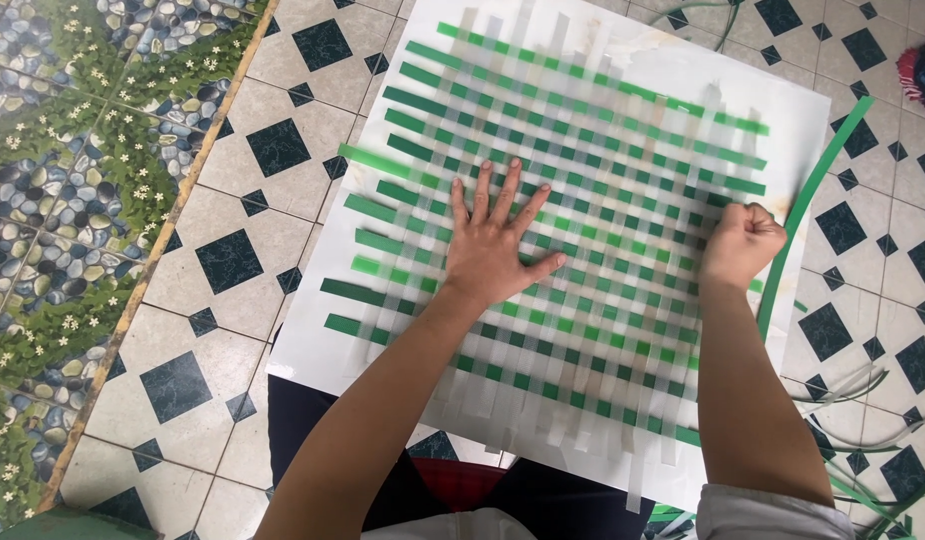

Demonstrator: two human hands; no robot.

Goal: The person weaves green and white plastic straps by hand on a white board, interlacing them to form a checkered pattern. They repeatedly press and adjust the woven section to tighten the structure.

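Observation:
A woven mat (603, 160) of green and clear plastic strips lies on a white board (783, 110) on the floor. My left hand (495, 245) lies flat on the weave with its fingers spread, pressing the middle of the mat. At the mat's right edge, my right hand (741, 243) is closed into a fist, pinching the end of a strip. A long loose green strip (808, 205) runs diagonally just right of that fist.
The floor has white tiles with dark diamond insets (230, 260). A pebble-and-leaf patterned strip (53, 200) runs down the left. Loose green strips (863, 460) curl at the lower right. A colourful fringed item (923, 70) sits at the top right.

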